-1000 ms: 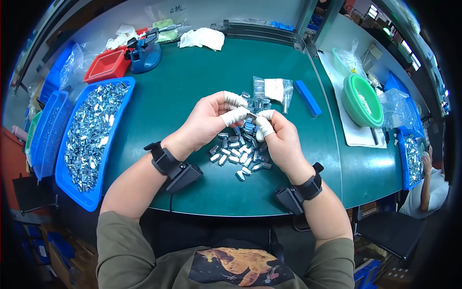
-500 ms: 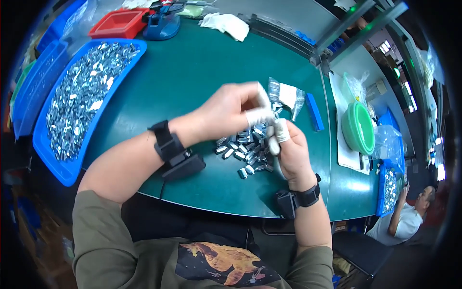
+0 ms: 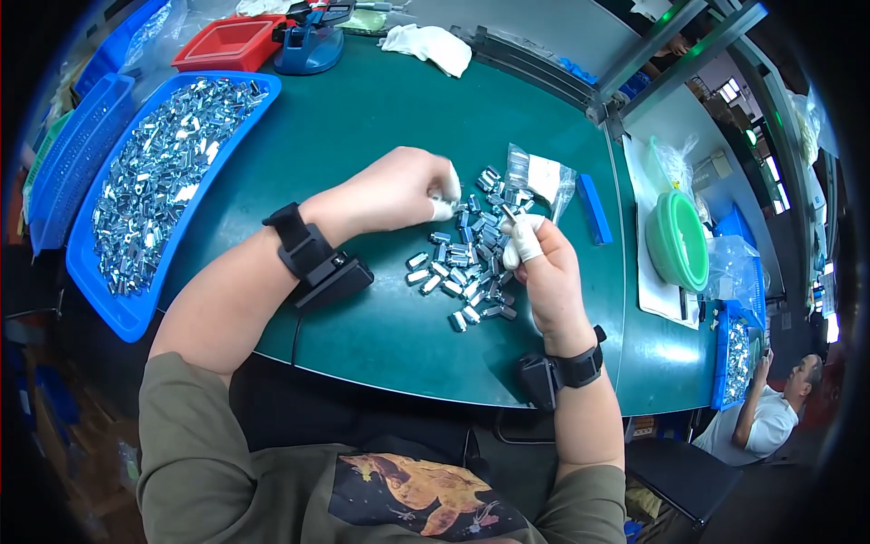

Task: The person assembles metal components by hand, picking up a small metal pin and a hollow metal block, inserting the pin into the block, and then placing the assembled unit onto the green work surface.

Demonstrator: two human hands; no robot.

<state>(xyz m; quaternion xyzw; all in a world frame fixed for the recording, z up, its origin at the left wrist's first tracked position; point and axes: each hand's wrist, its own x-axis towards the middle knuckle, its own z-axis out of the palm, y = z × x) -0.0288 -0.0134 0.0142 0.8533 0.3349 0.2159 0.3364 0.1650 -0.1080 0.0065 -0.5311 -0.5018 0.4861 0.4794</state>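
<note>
A pile of small shiny metal pieces, like hexagonal coupling nuts (image 3: 462,263), lies on the green table between my hands. My left hand (image 3: 403,189) is over the pile's left upper side, its fingers curled together in white finger covers; what they hold, if anything, is hidden. At the pile's right edge my right hand (image 3: 550,272) is closed, thumb against fingers, also in white finger covers. A thin metal rod-like piece (image 3: 508,214) sticks out of its fingertips. Just beyond lies a clear plastic bag (image 3: 542,177) with a white label and metal pieces inside.
A blue tray (image 3: 116,319) full of similar metal pieces stands at the left, by a red tray (image 3: 227,43) and a blue tape dispenser (image 3: 309,54). To the right are a blue bar (image 3: 594,208), green bowls (image 3: 676,240) and a blue bin (image 3: 729,363). A person sits at far right.
My left hand has moved left, away from my right hand, and its fingers have curled in. The right hand has stayed nearly in place. More of the metal pile now shows between them.
</note>
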